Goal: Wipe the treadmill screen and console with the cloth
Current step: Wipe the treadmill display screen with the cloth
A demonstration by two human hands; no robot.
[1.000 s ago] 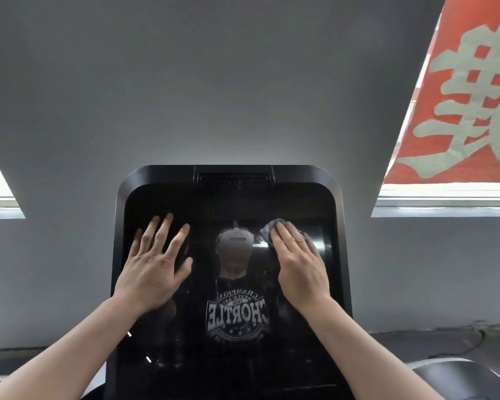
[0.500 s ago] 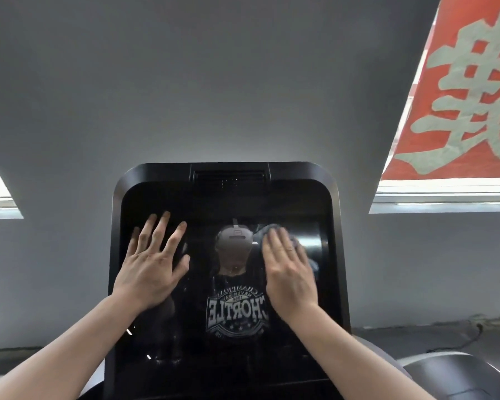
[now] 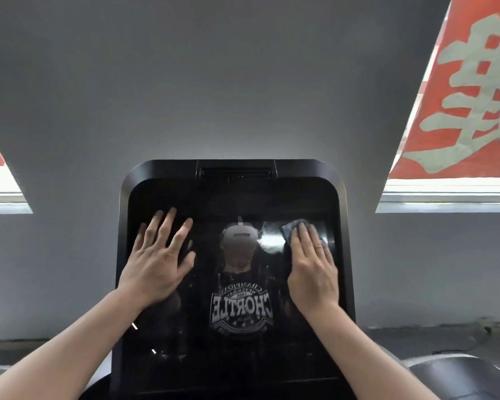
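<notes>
A grey wall (image 3: 214, 82) fills most of the view, with a red banner (image 3: 468, 90) bearing pale characters hanging at the upper right above a bright window strip (image 3: 451, 194), and a sliver of another window (image 3: 0, 194) at the left edge. Front and centre stands the treadmill console (image 3: 345, 255), a tall black panel with rounded top corners and a slotted vent (image 3: 235, 171) at its top edge. Its glossy dark screen (image 3: 234, 356) takes up nearly the whole face and mirrors a person in a printed dark shirt. On to the hands: the left hand (image 3: 159, 267) lies flat on the left part of the glass, fingers straight and spread, holding nothing. The right hand (image 3: 312, 272) is laid flat on the right part of the screen, fingers straight and together, pressing down on the cloth (image 3: 289, 228). That cloth is a small blue-grey wad, mostly covered, peeking out past the fingertips (image 3: 302, 226) at the screen's upper right, just beside a bright glare patch (image 3: 270, 241) on the glass.
</notes>
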